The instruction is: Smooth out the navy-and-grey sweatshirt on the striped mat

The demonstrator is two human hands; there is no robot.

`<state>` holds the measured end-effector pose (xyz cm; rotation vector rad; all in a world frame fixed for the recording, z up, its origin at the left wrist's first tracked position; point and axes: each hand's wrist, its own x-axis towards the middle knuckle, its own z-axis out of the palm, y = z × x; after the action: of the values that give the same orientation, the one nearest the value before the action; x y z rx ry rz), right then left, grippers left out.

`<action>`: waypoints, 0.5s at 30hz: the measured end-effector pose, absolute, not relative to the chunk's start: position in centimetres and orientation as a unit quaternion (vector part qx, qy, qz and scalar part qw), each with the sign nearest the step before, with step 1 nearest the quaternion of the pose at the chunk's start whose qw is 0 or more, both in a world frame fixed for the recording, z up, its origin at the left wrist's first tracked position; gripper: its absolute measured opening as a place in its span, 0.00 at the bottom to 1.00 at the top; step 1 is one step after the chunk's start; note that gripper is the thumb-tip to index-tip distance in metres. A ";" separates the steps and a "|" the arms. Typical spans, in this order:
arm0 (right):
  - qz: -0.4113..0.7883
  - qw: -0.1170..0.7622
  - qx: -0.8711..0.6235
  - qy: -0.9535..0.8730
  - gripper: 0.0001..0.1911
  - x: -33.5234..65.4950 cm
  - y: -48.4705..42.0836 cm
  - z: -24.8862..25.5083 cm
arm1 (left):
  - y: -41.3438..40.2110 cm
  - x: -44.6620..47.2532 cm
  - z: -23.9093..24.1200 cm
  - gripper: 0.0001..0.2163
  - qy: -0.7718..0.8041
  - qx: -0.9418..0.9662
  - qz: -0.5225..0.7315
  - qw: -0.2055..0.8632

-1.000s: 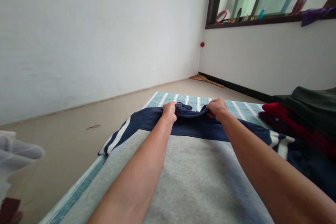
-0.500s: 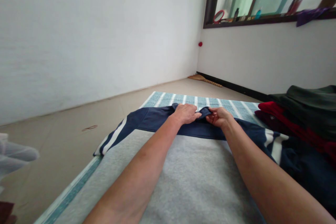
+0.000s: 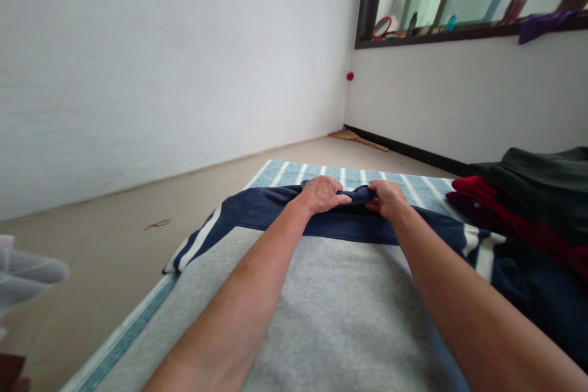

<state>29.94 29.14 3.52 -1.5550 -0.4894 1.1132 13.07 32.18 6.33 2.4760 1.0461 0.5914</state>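
L hand (image 3: pixel 321 194) & R hand (image 3: pixel 386 197) of mine, w/ fuzzy grey/navy sweatshirt (image 3: pixel 340 294) spread flat, both grip its bunched, rolled collar (image 3: pixel 361 195).

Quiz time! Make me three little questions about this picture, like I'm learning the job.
1. Which part of the grey-and-navy sweatshirt do the left hand and right hand hold?
A) a cuff
B) the neckline
C) the bottom hem

2. True or false: in the pile at the right, the dark green cloth lies on top of the bright red cloth.

3. Fill in: the teal cover under the sweatshirt has ____ stripes.

Key: 1. B; 2. true; 3. white
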 end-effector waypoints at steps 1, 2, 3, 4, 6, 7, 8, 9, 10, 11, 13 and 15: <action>0.447 0.541 -0.674 -0.230 0.06 30.0 29.2 3.6 | 32.0 13.1 6.4 0.11 0.366 0.888 0.198 0.197; 0.423 0.530 -0.689 -0.256 0.04 30.2 29.1 3.6 | 31.8 13.2 6.6 0.08 0.360 0.892 0.187 0.201; 0.397 0.519 -0.702 -0.283 0.06 30.4 29.1 3.7 | 31.6 13.3 6.7 0.05 0.354 0.895 0.175 0.206; 0.369 0.508 -0.714 -0.309 0.08 30.7 29.0 3.7 | 31.4 13.4 6.8 0.04 0.349 0.899 0.162 0.211; 0.309 0.489 -0.732 -0.360 0.12 31.1 28.9 4.0 | 31.0 13.8 6.9 0.05 0.343 0.902 0.139 0.221; 0.280 0.480 -0.737 -0.384 0.13 31.1 28.9 4.1 | 30.9 14.0 7.0 0.06 0.341 0.904 0.129 0.225; 0.254 0.473 -0.739 -0.407 0.13 31.1 28.9 4.3 | 30.8 14.1 7.0 0.06 0.339 0.905 0.120 0.228; 0.234 0.465 -0.739 -0.428 0.12 30.9 29.0 4.5 | 30.6 14.3 7.0 0.07 0.336 0.906 0.113 0.230; 0.220 0.457 -0.737 -0.447 0.11 30.7 29.1 4.7 | 30.5 14.3 7.1 0.07 0.329 0.909 0.104 0.233; 0.213 0.447 -0.735 -0.463 0.09 30.4 29.3 4.9 | 30.4 14.4 7.1 0.07 0.321 0.913 0.091 0.235; 0.215 0.424 -0.735 -0.484 0.07 29.8 29.7 5.0 | 30.1 14.4 7.3 0.08 0.301 0.921 0.067 0.237; 0.230 0.403 -0.742 -0.484 0.08 29.5 30.1 4.9 | 29.6 14.3 7.7 0.08 0.284 0.928 0.045 0.238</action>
<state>29.49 30.12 4.91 -1.8747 -1.2220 0.5805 14.34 29.60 7.65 2.5413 0.7785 0.1223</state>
